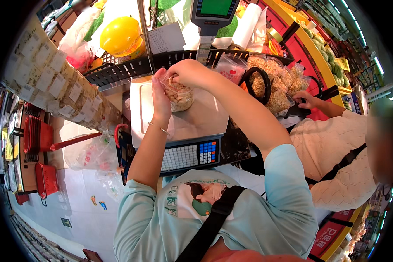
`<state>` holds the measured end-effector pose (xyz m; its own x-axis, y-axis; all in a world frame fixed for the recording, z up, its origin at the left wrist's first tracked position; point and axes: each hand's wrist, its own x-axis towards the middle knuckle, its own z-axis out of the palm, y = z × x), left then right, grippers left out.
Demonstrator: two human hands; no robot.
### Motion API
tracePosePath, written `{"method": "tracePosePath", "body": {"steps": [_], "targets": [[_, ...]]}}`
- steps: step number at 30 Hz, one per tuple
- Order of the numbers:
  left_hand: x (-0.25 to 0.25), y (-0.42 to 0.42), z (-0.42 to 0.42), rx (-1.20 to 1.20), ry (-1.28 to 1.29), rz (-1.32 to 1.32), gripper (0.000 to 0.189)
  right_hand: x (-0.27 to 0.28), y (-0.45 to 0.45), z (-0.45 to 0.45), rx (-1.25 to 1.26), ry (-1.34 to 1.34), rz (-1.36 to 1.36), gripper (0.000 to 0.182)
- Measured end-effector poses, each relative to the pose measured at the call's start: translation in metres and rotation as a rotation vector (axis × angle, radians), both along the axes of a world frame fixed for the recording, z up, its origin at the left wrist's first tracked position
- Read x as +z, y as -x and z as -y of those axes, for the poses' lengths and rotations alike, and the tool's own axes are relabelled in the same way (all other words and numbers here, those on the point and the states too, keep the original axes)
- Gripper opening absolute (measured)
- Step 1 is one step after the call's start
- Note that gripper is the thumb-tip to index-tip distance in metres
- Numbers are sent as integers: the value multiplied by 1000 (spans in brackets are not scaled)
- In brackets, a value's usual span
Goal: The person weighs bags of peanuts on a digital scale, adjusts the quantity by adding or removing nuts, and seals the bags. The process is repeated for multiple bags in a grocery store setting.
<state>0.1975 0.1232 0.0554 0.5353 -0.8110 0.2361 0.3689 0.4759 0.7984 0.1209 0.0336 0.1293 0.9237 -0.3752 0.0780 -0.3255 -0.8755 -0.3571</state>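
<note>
A clear plastic pouch of pale nuts stands on the metal platform of a weighing scale. My left hand holds the left edge of the pouch's mouth, thumb and fingers pointing up. Bent over the top from the right, my right hand grips the rim, and its curled fingers hide part of the opening. Below the platform, the scale's keypad faces me. Its display rises on a post behind the platform.
Right of the scale lie several filled bags of nuts and a black basket handle. Another person's hand is beside them. A black plastic basket borders the back. At left stands a label-covered pillar.
</note>
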Motion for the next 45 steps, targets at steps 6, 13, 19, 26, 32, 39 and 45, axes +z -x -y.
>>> {"method": "tracePosePath", "body": {"steps": [6, 13, 19, 26, 32, 39, 45], "targets": [[-4, -8, -5, 71, -31, 106, 64, 28, 18, -5, -97, -236, 2, 22], [-1, -12, -5, 94, -51, 151, 59, 44, 51, -2, -210, -604, 175, 20], [-3, -17, -5, 103, -55, 167, 58, 34, 113, 27, -341, -779, 268, 18], [-6, -23, -3, 146, -41, 188, 55, 26, 181, 35, -546, -733, 286, 18], [-7, -25, -2, 147, -18, 162, 56, 9, 231, 49, -722, -707, 270, 20], [-1, -17, 0, 149, -16, 157, 57, -11, 292, 85, -875, -759, 350, 20], [-4, -23, -1, 136, -16, 129, 56, -18, 332, 108, -1039, -572, 373, 17]]}}
